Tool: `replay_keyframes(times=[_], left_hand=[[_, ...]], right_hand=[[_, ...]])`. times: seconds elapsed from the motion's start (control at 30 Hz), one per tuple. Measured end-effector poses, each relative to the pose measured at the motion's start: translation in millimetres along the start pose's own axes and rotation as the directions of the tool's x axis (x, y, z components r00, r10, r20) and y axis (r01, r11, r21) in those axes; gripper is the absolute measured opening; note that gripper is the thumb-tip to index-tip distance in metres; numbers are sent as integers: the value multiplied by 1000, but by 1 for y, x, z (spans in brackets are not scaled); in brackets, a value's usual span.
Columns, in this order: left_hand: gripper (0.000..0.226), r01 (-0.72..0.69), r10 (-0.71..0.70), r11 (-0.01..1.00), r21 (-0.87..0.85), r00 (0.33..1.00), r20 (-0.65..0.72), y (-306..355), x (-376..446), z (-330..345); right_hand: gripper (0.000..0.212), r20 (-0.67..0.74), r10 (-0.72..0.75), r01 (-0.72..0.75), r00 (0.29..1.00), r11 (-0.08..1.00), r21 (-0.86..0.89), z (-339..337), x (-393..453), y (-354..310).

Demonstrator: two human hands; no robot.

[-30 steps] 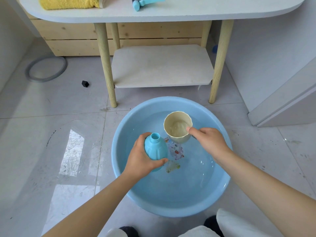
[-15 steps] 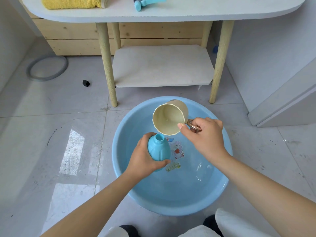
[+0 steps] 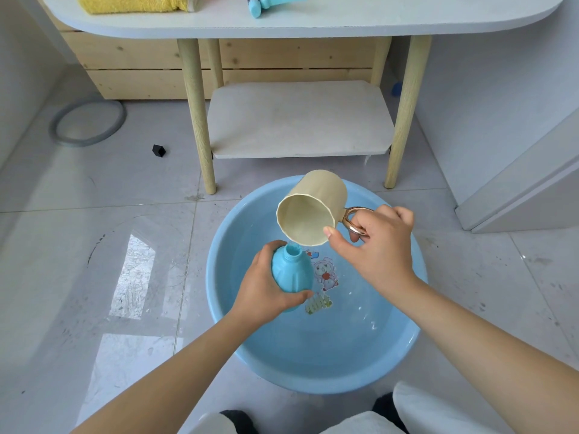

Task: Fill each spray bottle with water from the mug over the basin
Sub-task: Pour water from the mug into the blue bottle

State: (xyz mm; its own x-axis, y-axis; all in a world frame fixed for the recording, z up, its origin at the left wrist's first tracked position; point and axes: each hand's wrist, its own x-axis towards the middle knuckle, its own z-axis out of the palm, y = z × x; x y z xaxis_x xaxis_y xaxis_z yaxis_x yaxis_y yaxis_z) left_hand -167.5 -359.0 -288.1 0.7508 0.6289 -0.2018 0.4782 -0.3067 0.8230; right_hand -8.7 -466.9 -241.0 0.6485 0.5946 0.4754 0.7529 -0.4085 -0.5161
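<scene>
Currently we see the left hand [image 3: 261, 288] wrapped around the blue spray bottle [image 3: 292, 270], fingers and thumb curled round its body, holding it upright over the blue basin [image 3: 219, 296] with the neck open and no spray head on it. Right hand [image 3: 380, 245] grips the cream mug [image 3: 313, 211] by its metallic handle [image 3: 352, 220], thumb pressed against the mug wall near the rim. Mug is tipped toward us, mouth facing the camera, lower lip just above the bottle neck; we see a thin stream of water between lip and neck, though it is faint. Basin sits on the grey tiled floor [image 3: 94, 245], holds shallow water, and has cartoon stickers [image 3: 324, 277] on its bottom, just right of the bottle. Behind the basin stands a white table [image 3: 313, 23] with wooden legs and a lower shelf; on top we see a yellow towel [image 3: 131, 3] and a blue spray head [image 3: 266, 3], cut by the frame edge. Grey hose ring [image 3: 87, 125] and a small black block [image 3: 159, 150] lie on the floor at left.
</scene>
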Motion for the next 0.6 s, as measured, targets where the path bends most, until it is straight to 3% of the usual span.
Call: replay_keyframes(times=[0.6], left_hand=[[83,-10,10,1000,20,1000,-2,0,0,0]], right_hand=[[47,-53,-70,68,996,997,-40,-1,5,1]])
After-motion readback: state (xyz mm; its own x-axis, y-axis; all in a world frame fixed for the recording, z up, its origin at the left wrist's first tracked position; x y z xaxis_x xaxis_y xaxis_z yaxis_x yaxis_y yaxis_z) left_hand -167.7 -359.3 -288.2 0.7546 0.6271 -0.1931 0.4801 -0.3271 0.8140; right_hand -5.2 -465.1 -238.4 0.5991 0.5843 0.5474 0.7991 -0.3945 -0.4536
